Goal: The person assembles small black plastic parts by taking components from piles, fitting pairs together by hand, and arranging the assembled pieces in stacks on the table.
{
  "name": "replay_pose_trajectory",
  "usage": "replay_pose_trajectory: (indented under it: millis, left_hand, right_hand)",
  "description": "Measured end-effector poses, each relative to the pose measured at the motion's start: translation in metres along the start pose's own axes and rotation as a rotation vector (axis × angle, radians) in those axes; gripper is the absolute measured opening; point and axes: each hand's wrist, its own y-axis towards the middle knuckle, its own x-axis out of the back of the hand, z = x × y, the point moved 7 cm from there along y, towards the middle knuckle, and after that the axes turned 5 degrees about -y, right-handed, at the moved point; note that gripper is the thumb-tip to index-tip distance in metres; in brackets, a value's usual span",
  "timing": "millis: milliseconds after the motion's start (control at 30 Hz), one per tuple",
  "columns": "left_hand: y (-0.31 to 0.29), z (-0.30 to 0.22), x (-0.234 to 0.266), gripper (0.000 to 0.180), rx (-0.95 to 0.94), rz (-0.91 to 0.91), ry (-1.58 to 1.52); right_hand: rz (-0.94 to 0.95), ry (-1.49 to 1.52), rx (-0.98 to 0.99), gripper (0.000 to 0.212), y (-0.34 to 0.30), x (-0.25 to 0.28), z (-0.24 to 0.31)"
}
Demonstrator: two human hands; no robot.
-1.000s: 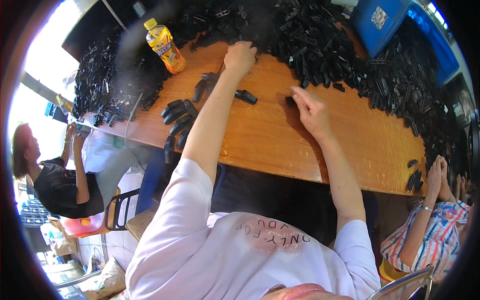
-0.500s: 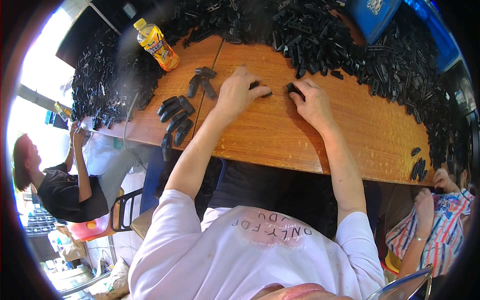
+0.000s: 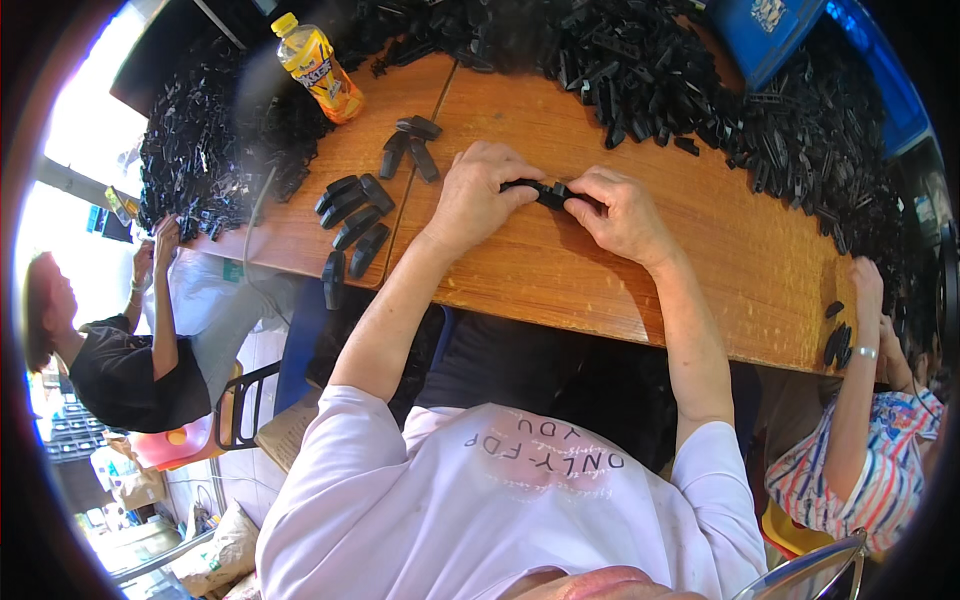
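Observation:
My left hand [image 3: 484, 196] is closed on a small black plastic part [image 3: 545, 193], pinched between thumb and fingers. Pinched in my right hand [image 3: 622, 214] is another black plastic part [image 3: 585, 199], mostly hidden by the fingers. The two pieces meet end to end between my hands, just above the wooden table; whether they are joined I cannot tell. Left of my left hand lie several rounded black plastic pieces [image 3: 345, 206], and a small cluster of similar pieces [image 3: 411, 148] sits just beyond them.
Heaps of black plastic parts [image 3: 640, 75] line the far and right edges of the wooden table [image 3: 500, 270]. A yellow-capped drink bottle [image 3: 320, 75] stands at the far left. A blue bin [image 3: 765, 40] is at the far right. Co-workers sit left [image 3: 140, 370] and right [image 3: 850, 440].
My hands have come closer together, and the black parts, apart before, now meet. The co-worker on the right has reached an arm up toward the heap.

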Motion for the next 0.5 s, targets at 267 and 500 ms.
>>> replay_pose_trajectory:
  millis: [267, 500]
  left_hand:
    - [0.000, 0.008, 0.000, 0.031, 0.109, 0.059, -0.189]
    - [0.009, -0.002, -0.007, 0.030, 0.115, 0.091, -0.294]
  right_hand:
    - [0.022, -0.047, 0.072, 0.013, -0.002, 0.002, 0.012]
    - [-0.110, -0.262, 0.278, 0.013, 0.006, -0.012, 0.027]
